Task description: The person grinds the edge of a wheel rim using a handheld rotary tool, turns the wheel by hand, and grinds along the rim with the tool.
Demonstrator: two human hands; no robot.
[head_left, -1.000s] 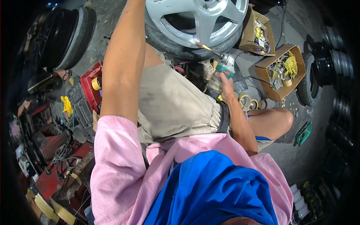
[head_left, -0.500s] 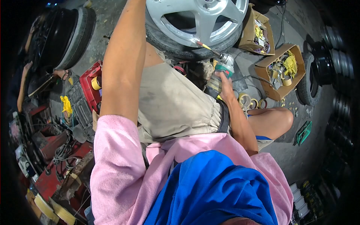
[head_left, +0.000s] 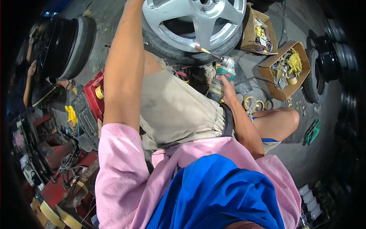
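The right hand (head_left: pixel 228 88) is clamped around a green-and-silver power tool (head_left: pixel 225 71), its red-tipped yellow shaft (head_left: pixel 206 51) at the near edge of a silver spoked metal wheel (head_left: pixel 203 29); the left hand (head_left: pixel 134 2) is cut off, its state indeterminable. Edge work appears in hand; the next move calls for steady tip control.
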